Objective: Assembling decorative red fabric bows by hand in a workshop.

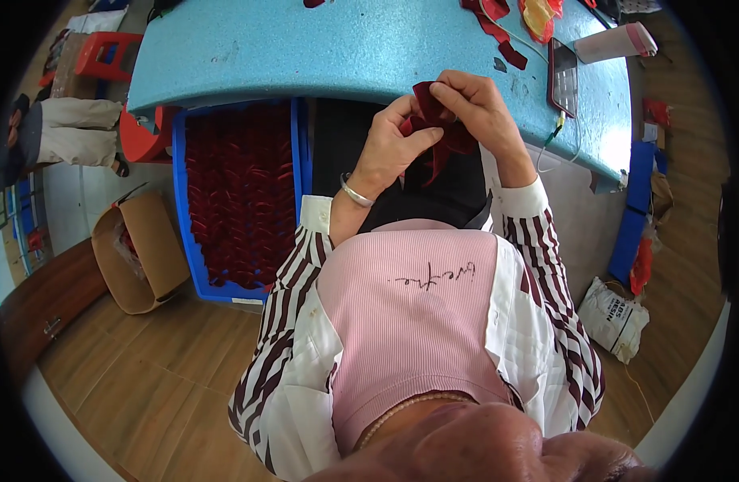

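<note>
Just off the near edge of the blue table, both of my hands are closed on a dark red velvet ribbon (pixel 459 143) with loops and a hanging tail, like a bow. My left hand (pixel 384 149), a silver bangle at its wrist, pinches the ribbon from the left between thumb and fingers. From the right, my right hand (pixel 483 111) grips an upper piece of it with thumb and forefinger. The fingers hide part of the ribbon's middle. Below it are my dark-clad legs.
A blue crate (pixel 180 193) beside my left leg holds rows of dark red ribbon pieces. On the table (pixel 329 48) lie a phone (pixel 562 76) with a cable, a pink tumbler (pixel 614 43) and red scraps (pixel 512 55). A cardboard box (pixel 148 249) and red stools stand left; another person is beyond.
</note>
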A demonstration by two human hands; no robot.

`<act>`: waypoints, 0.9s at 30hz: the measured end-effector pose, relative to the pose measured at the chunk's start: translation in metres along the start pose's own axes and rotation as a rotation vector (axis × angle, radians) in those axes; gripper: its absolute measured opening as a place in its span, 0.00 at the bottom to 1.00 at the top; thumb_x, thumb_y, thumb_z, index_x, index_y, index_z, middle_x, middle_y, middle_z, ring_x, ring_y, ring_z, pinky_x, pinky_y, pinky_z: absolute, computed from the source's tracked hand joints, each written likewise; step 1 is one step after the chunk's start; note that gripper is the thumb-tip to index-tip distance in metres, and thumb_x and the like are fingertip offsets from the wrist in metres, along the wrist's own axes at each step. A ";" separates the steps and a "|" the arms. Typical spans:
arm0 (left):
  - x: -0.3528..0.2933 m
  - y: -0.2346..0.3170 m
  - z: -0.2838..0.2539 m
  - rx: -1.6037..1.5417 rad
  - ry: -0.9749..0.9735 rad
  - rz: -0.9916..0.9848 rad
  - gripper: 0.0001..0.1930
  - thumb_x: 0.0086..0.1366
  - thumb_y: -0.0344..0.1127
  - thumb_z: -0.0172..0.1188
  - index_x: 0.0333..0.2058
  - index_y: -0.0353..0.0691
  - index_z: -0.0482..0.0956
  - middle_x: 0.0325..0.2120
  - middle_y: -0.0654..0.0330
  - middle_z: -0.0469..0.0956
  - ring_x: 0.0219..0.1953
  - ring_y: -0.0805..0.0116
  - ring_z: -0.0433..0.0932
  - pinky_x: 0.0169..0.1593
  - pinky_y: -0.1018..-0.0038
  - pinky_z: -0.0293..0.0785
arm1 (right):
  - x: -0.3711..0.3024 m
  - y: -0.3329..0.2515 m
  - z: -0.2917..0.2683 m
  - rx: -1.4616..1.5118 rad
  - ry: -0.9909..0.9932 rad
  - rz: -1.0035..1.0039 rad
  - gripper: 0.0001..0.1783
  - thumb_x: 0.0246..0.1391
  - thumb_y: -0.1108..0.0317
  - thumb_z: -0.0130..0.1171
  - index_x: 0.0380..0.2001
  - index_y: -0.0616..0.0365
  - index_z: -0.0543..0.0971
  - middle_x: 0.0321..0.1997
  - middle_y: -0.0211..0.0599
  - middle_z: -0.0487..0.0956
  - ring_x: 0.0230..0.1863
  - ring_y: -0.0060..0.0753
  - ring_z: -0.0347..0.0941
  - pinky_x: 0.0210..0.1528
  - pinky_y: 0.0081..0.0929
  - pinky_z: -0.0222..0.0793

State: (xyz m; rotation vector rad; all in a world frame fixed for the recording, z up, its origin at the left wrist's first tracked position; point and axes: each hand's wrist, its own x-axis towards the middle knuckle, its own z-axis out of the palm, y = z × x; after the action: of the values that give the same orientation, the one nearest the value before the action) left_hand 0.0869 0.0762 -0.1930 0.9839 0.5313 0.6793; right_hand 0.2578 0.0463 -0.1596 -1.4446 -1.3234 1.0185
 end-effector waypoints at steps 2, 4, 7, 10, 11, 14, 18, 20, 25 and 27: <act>0.000 0.001 0.000 -0.015 -0.005 -0.013 0.15 0.57 0.23 0.62 0.44 0.34 0.76 0.33 0.65 0.78 0.32 0.80 0.75 0.36 0.82 0.73 | 0.004 -0.004 -0.005 0.059 -0.063 0.012 0.10 0.57 0.66 0.59 0.27 0.62 0.75 0.23 0.23 0.72 0.27 0.14 0.65 0.29 0.17 0.64; 0.000 0.000 -0.001 -0.031 -0.015 -0.027 0.17 0.57 0.23 0.63 0.46 0.36 0.76 0.32 0.66 0.77 0.31 0.80 0.75 0.33 0.82 0.72 | 0.007 -0.006 -0.010 -0.014 -0.159 0.008 0.10 0.57 0.66 0.59 0.28 0.63 0.74 0.23 0.23 0.72 0.27 0.14 0.65 0.30 0.17 0.63; 0.003 -0.002 -0.003 -0.123 -0.060 -0.113 0.16 0.57 0.23 0.62 0.45 0.36 0.76 0.30 0.66 0.77 0.28 0.80 0.74 0.31 0.82 0.70 | 0.014 -0.012 -0.011 -0.229 -0.306 -0.210 0.11 0.57 0.66 0.59 0.27 0.63 0.74 0.23 0.23 0.71 0.27 0.15 0.65 0.29 0.18 0.63; 0.006 0.001 -0.004 -0.092 -0.033 -0.089 0.12 0.57 0.22 0.61 0.41 0.35 0.76 0.26 0.66 0.76 0.24 0.80 0.72 0.27 0.82 0.68 | 0.021 -0.014 -0.008 -0.270 -0.218 -0.213 0.12 0.59 0.65 0.59 0.26 0.62 0.74 0.22 0.23 0.70 0.25 0.16 0.64 0.28 0.18 0.61; 0.009 0.005 -0.006 -0.081 -0.043 -0.059 0.11 0.57 0.22 0.61 0.40 0.35 0.76 0.25 0.66 0.76 0.24 0.80 0.72 0.27 0.82 0.68 | 0.022 -0.011 -0.010 -0.270 -0.216 -0.211 0.12 0.59 0.65 0.59 0.26 0.62 0.74 0.22 0.23 0.70 0.25 0.16 0.64 0.28 0.18 0.61; 0.011 0.012 -0.006 -0.224 0.013 -0.073 0.09 0.58 0.24 0.61 0.39 0.36 0.75 0.25 0.63 0.77 0.23 0.76 0.74 0.28 0.81 0.70 | 0.030 0.003 -0.021 0.302 -0.114 0.019 0.15 0.66 0.60 0.47 0.31 0.59 0.75 0.23 0.24 0.70 0.25 0.17 0.63 0.28 0.18 0.59; 0.011 0.008 -0.005 -0.439 0.134 0.003 0.09 0.60 0.25 0.62 0.40 0.38 0.74 0.30 0.59 0.79 0.27 0.71 0.78 0.32 0.78 0.75 | 0.008 0.037 -0.024 0.717 -0.031 -0.038 0.21 0.68 0.55 0.43 0.46 0.63 0.72 0.40 0.33 0.77 0.43 0.21 0.71 0.46 0.23 0.66; 0.012 0.008 -0.002 -0.525 0.163 0.011 0.10 0.60 0.24 0.62 0.40 0.39 0.74 0.31 0.59 0.79 0.28 0.71 0.78 0.34 0.77 0.76 | -0.005 0.038 -0.006 0.808 -0.039 -0.032 0.23 0.67 0.53 0.43 0.47 0.65 0.72 0.45 0.35 0.77 0.48 0.25 0.72 0.52 0.26 0.67; 0.010 0.015 0.013 -0.579 0.254 0.003 0.12 0.59 0.22 0.62 0.41 0.38 0.73 0.30 0.59 0.79 0.30 0.70 0.79 0.34 0.75 0.77 | -0.022 0.025 0.016 0.611 0.114 0.073 0.20 0.55 0.74 0.61 0.51 0.66 0.74 0.42 0.37 0.80 0.41 0.23 0.76 0.43 0.19 0.72; 0.008 0.016 0.012 -0.519 0.203 0.011 0.13 0.59 0.22 0.62 0.42 0.38 0.74 0.30 0.59 0.78 0.30 0.70 0.79 0.34 0.75 0.77 | -0.023 0.023 0.014 0.599 0.108 0.070 0.19 0.56 0.74 0.60 0.51 0.66 0.74 0.42 0.37 0.80 0.40 0.23 0.76 0.42 0.19 0.72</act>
State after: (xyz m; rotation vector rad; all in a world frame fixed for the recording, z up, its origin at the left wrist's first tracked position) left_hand 0.0957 0.0814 -0.1743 0.4342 0.4923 0.8774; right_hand 0.2479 0.0241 -0.1856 -1.0712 -0.7942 1.2323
